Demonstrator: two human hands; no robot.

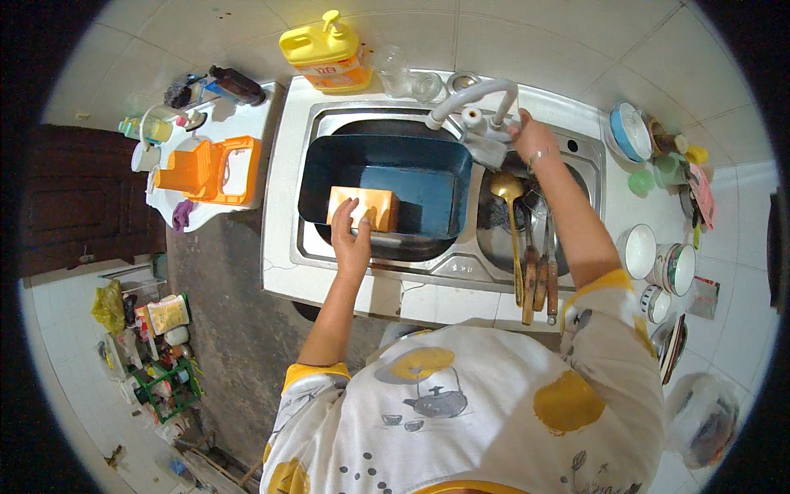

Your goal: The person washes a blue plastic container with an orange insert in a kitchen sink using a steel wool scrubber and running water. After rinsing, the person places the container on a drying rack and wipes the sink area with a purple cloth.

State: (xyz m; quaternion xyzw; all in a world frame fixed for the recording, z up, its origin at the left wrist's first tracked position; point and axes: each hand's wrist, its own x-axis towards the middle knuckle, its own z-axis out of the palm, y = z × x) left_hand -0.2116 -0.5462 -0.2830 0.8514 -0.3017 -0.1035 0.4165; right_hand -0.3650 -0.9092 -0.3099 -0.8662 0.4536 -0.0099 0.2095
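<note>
An orange-tan rectangular box [380, 200] stands in a dark blue rectangular tub [444, 185], which rests over the left sink basin. My left hand [352, 245] reaches to the box's near side, fingers spread and fingertips against it. At the far edge of the sink, my right hand [535, 138] has its fingers curled at the side of the pale grey faucet [485, 103], where its handle is partly hidden. The faucet's head hangs between the two basins. In the right basin [491, 243], a gold-coloured ladle [508, 191] and several wooden-handled utensils [541, 276] lean over the near rim.
A yellow jug with a pump [327, 53] and a glass jar [426, 86] stand behind the sink. Bowls [637, 251] are stacked along the right counter. To the left, an orange plastic holder [216, 170] sits on a white washbasin [267, 123]. Shelved goods [164, 317] stand farther left.
</note>
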